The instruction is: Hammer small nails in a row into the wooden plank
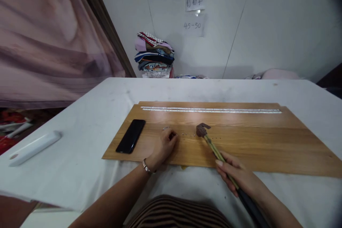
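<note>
My right hand is wrapped round the handle of a claw hammer. The hammer's rusty head is over the middle of a wooden board, its claw toward the right. To the left of it, my left hand rests on the board with its fingers curled and pinched together. What those fingers hold, if anything, is too small to make out. A few thin metal pieces, probably nails, lie just beyond that hand. Small dots run in a row across the board; whether they are nail heads or holes I cannot tell.
A black phone lies on the board's left end. Two white measuring strips run along its far side. On the white table, a white plastic object lies at left. Folded clothes are stacked behind the table.
</note>
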{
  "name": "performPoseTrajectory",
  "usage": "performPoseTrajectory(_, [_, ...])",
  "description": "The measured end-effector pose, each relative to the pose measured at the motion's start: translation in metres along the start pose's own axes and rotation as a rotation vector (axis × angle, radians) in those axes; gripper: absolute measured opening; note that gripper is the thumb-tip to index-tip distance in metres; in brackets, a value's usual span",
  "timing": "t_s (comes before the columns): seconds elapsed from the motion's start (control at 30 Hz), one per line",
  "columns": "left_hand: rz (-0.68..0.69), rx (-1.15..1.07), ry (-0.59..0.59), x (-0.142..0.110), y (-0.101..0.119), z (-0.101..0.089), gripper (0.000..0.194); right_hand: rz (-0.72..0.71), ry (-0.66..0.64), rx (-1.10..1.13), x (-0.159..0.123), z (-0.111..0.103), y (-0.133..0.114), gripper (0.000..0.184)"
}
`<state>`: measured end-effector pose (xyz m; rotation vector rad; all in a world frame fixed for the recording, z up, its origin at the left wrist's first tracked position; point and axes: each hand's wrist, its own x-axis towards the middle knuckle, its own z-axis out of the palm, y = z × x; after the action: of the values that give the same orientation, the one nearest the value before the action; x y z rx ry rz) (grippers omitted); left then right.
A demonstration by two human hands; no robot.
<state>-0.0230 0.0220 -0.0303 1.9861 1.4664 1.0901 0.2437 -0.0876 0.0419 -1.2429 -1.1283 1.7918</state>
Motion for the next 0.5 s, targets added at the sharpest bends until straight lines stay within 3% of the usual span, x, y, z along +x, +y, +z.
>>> performPoseTrajectory(0.5, [0.014, 0.010, -0.043, 0.0018, 0.0086, -0.0043, 0.007, 0.010, 0.032, -0.005, -0.0018, 0.0001, -0.0067, 0.042])
